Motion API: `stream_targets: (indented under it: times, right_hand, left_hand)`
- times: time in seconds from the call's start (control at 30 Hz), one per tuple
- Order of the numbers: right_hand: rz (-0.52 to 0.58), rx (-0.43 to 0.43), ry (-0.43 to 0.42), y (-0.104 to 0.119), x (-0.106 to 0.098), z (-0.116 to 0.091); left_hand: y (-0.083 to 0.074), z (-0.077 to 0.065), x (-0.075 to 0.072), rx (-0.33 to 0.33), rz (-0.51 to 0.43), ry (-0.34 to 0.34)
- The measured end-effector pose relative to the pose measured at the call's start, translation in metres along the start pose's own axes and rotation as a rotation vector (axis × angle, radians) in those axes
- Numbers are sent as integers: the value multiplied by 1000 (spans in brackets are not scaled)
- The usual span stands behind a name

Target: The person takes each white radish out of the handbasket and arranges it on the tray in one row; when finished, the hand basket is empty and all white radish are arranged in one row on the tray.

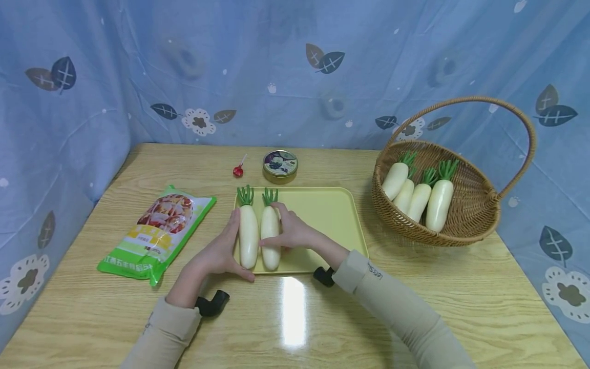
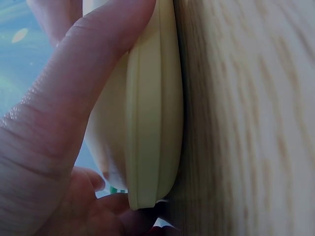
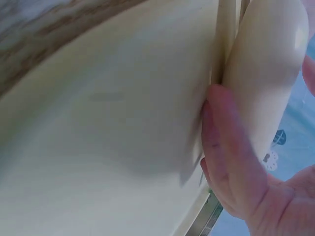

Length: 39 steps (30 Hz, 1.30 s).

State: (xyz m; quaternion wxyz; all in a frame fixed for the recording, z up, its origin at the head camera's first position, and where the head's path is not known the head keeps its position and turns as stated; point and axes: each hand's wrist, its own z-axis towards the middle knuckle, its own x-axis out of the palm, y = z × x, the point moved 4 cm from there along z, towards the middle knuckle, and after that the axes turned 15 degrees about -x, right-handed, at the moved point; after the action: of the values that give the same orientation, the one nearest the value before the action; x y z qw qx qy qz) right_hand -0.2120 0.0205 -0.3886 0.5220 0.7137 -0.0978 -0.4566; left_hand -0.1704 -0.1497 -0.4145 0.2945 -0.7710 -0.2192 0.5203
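Two white radishes with green tops lie side by side on the left part of a yellow tray. My right hand grips the second white radish, thumb on its left side and fingers on its right. In the right wrist view, the fingers curve along the radish, close over the tray. My left hand rests at the tray's near left corner, fingers stretched along the left side next to the first white radish. Its thumb lies spread along the near rim in the left wrist view.
A wicker basket with several white radishes stands at the right. Left of the tray lies a green food bag. Behind it are a round tin and a red lollipop. A blue patterned curtain surrounds the table.
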Motion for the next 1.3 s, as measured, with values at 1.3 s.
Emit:
stream_targets:
  times: [1.3]
  right_hand:
    - [-23, -31, -30, 11, -38, -37]
  left_hand:
    - [0, 0, 0, -10, -7, 1]
